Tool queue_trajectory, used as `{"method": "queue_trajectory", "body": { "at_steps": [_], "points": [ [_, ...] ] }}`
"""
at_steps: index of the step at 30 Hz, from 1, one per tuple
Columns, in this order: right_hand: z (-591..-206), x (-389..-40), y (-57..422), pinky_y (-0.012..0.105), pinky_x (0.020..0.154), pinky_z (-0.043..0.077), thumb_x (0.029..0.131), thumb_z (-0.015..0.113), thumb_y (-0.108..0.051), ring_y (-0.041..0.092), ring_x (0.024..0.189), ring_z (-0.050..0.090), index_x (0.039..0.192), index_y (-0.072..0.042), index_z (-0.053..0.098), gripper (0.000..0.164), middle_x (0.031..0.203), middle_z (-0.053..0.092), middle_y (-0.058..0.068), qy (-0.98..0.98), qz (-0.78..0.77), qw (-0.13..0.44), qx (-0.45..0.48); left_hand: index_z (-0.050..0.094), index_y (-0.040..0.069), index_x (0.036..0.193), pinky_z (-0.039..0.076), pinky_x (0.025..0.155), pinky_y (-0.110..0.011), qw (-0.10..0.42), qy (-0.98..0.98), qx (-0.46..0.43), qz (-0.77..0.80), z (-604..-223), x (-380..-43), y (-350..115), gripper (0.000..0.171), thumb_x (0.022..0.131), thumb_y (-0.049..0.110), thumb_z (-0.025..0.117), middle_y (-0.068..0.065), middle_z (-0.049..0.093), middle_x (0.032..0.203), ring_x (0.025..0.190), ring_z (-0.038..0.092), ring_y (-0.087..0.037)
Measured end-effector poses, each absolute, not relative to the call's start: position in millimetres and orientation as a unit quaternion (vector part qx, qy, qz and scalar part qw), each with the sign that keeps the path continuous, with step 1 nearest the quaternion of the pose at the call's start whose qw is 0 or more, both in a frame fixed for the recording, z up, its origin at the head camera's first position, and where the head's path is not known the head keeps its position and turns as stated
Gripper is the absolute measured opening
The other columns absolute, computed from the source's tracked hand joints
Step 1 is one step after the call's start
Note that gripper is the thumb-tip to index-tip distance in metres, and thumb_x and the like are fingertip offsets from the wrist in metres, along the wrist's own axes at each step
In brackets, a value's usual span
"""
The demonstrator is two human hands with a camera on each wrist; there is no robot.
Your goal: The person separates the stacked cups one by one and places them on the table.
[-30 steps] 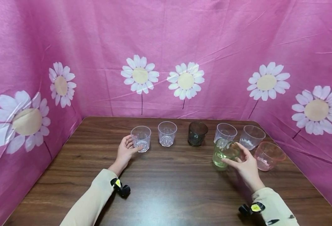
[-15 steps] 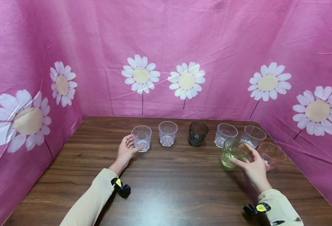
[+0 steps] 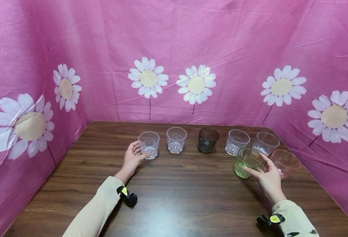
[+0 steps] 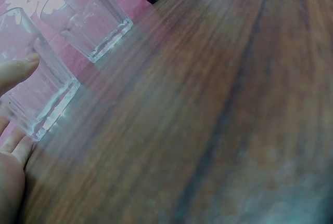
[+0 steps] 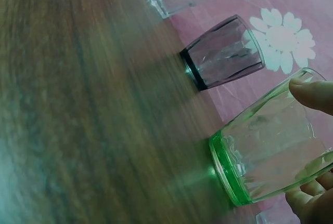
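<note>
My left hand grips a clear glass standing upright at the left end of the row, thumb in front and fingers round its far left side. In the left wrist view the thumb lies across that glass. My right hand holds a green glass between thumb and fingers, mouth up. Its thick green base is right at the tabletop in the right wrist view. The green glass stands in front of two clear glasses and beside a pink glass, which my right hand partly hides.
Behind, on the brown wooden table, are a second clear glass, a dark grey glass, and two more clear glasses, one left of the other. A pink daisy-print cloth encloses the back and sides.
My right hand has carried the green glass to the right and then lowered it slightly, uncovering the clear glass behind. My left hand and its glass have stayed put.
</note>
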State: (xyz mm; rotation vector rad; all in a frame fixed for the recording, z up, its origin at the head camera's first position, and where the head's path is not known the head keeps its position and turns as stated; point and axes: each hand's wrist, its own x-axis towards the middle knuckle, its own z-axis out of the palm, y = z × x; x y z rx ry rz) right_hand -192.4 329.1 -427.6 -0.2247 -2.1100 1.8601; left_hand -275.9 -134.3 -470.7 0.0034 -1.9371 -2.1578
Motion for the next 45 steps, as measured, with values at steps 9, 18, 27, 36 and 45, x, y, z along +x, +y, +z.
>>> {"method": "queue_trajectory", "body": {
  "at_steps": [9, 18, 27, 36, 45],
  "points": [
    [-430, -191, 331, 0.007, 0.086, 0.045, 0.075, 0.079, 0.012, -0.003, 0.111, 0.054, 0.154, -0.001, 0.028, 0.095, 0.143, 0.043, 0.007, -0.732, 0.657, 0.16, -0.075, 0.044, -0.01, 0.133, 0.048, 0.091, -0.018, 0.115, -0.666, 0.001, -0.737, -472, -276, -133, 0.068, 0.073, -0.018, 0.075, -0.027, 0.054, 0.131, 0.118, 0.053, -0.03],
    [-431, -189, 327, 0.007, 0.086, 0.044, 0.077, 0.077, 0.012, 0.001, 0.112, 0.051, 0.151, 0.002, 0.028, 0.089, 0.13, 0.048, 0.0, -0.735, 0.654, 0.171, -0.056, 0.045, -0.011, 0.131, 0.049, 0.091, -0.019, 0.123, -0.666, -0.003, -0.736, -472, -277, -132, 0.068, 0.071, -0.02, 0.074, -0.027, 0.055, 0.129, 0.111, 0.056, -0.022],
    [-428, -184, 325, 0.007, 0.094, 0.039, 0.083, 0.074, 0.006, 0.037, 0.136, 0.033, 0.158, -0.003, 0.002, 0.105, 0.152, 0.026, 0.021, -0.785, 0.596, 0.144, -0.084, 0.043, -0.012, 0.132, 0.047, 0.094, -0.021, 0.114, -0.674, -0.001, -0.73, -472, -276, -131, 0.068, 0.073, -0.018, 0.075, -0.03, 0.052, 0.131, 0.117, 0.053, -0.031],
    [-422, -177, 317, 0.003, 0.097, 0.024, 0.072, 0.081, 0.006, 0.043, 0.13, 0.031, 0.152, 0.008, 0.02, 0.1, 0.143, 0.028, 0.032, -0.852, 0.461, 0.25, -0.017, 0.045, -0.012, 0.13, 0.049, 0.091, -0.019, 0.126, -0.663, -0.005, -0.738, -470, -276, -133, 0.066, 0.071, -0.02, 0.074, -0.027, 0.055, 0.129, 0.106, 0.057, -0.014],
    [-412, -173, 317, 0.012, 0.101, 0.025, 0.066, 0.084, 0.003, 0.044, 0.128, 0.03, 0.148, 0.009, 0.029, 0.099, 0.144, 0.028, 0.034, -0.866, 0.392, 0.306, 0.041, 0.045, -0.009, 0.131, 0.048, 0.092, -0.017, 0.127, -0.655, 0.012, -0.744, -471, -276, -134, 0.066, 0.072, -0.019, 0.074, -0.024, 0.054, 0.13, 0.104, 0.056, -0.009]
  ]
}}
